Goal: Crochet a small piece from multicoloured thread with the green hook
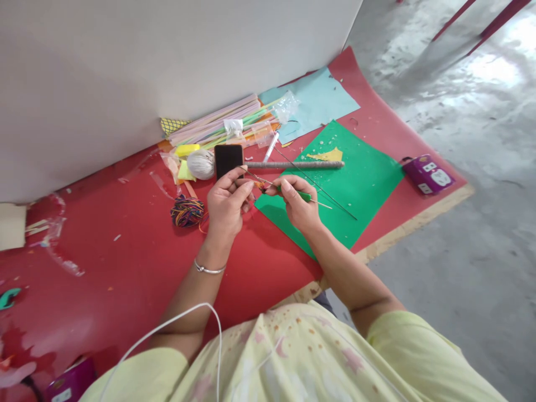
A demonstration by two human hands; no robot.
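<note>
The tool [305, 196] was found in the right hand [300, 207], above the left part of the green sheet [355, 184]. Its long axis ran slantwise, from upper left down to lower right, at a shallow angle; the pale metal rod beyond the green handle pointed to the lower right, away from the left hand [225, 204].

The right hand was mostly closed, the thumb lying along the handle and the fingers curled in beneath it. The left hand was half closed, its thumb and forefinger drawn together on a thin dark strand [258, 176] that led toward the right hand (whether this was wire or part of the tool could not be told). Orange thread [260, 185] showed between the two hands.

A thin dark wire [320, 187] lay on the sheet, sloping more steeply than the tool. Beyond the hands, a stick [299, 164] lay nearly level across view, its left end at the phone [228, 158]. White string [201, 164] sat just left of the phone. Multicoloured yarn [187, 211] rested on the red surface [138, 234], left of the left hand.
</note>
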